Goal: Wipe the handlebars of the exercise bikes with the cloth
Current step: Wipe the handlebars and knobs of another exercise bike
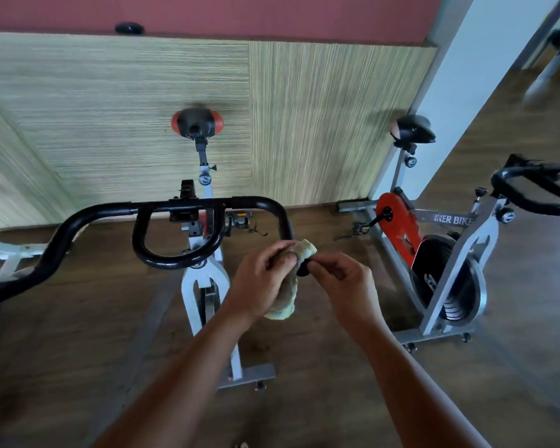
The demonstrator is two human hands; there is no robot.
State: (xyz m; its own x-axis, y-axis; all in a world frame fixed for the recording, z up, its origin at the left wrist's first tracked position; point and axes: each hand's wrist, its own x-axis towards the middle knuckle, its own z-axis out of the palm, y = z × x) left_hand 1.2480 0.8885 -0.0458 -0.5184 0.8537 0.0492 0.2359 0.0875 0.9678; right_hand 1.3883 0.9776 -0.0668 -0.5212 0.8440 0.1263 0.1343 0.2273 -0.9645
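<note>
A black handlebar (188, 205) of a white exercise bike spans the middle of the view, with a loop in its centre and ends bending toward me. My left hand (261, 281) grips a pale yellow-green cloth (286, 302) wrapped around the handlebar's right end. The cloth hangs down below my palm. My right hand (343, 279) pinches the black tip of that same end (303, 270) with its fingertips, right beside the cloth. The handlebar's left end (29, 273) runs off the left edge.
A second bike with an orange cover (398, 227) and grey frame stands to the right, its black handlebar (530, 189) at the right edge. A wood-panelled wall (110, 124) lies behind the saddles (197, 121). Brown wooden floor (320, 350) surrounds the bikes.
</note>
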